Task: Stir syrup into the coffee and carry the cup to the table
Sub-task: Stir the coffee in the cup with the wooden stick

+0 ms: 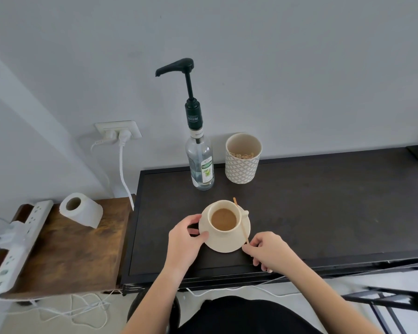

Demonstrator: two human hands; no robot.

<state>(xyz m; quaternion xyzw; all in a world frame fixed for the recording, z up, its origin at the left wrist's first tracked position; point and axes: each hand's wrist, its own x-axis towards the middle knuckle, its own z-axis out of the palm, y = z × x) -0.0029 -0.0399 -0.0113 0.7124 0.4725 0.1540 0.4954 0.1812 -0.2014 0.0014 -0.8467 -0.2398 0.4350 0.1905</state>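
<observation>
A cream cup of light brown coffee stands on a cream saucer on the dark counter. A thin wooden stir stick lies across the saucer's right side, leaning beside the cup. My left hand grips the saucer's left rim, thumb on top. My right hand pinches the stick's near end at the saucer's right edge. Behind the cup stands a clear syrup bottle with a black pump.
A patterned cup holding more sticks stands right of the bottle. To the left, a lower wooden table carries a paper roll and a white power strip. Cables hang from a wall socket. A black frame is at lower right.
</observation>
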